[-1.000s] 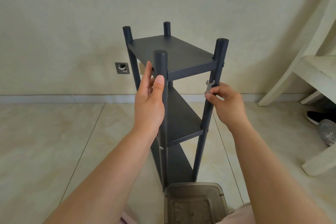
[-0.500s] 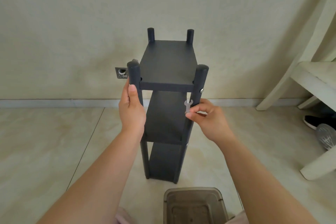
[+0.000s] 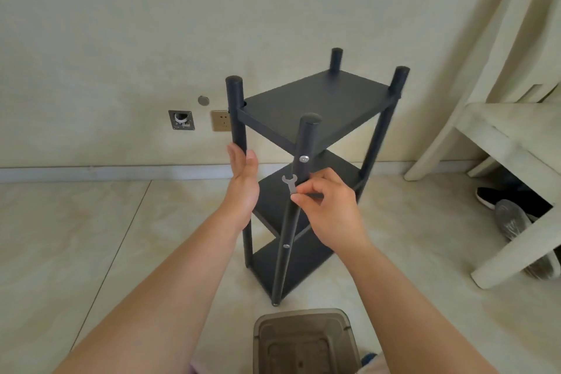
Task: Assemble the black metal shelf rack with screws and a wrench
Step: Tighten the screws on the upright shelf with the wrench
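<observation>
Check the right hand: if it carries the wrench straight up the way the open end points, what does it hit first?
Probably the silver screw head on the near post, just above the wrench pinched in the right hand; depth is unclear.

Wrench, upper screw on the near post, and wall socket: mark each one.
wrench [image 3: 289, 181]: head view, open-ended head.
upper screw [image 3: 304, 158]: head view, silver head.
wall socket [image 3: 221, 120]: head view, faceplate centre.

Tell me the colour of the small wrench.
Silver-grey metal; the wrench shows in the head view, pinched by the right hand.
</observation>
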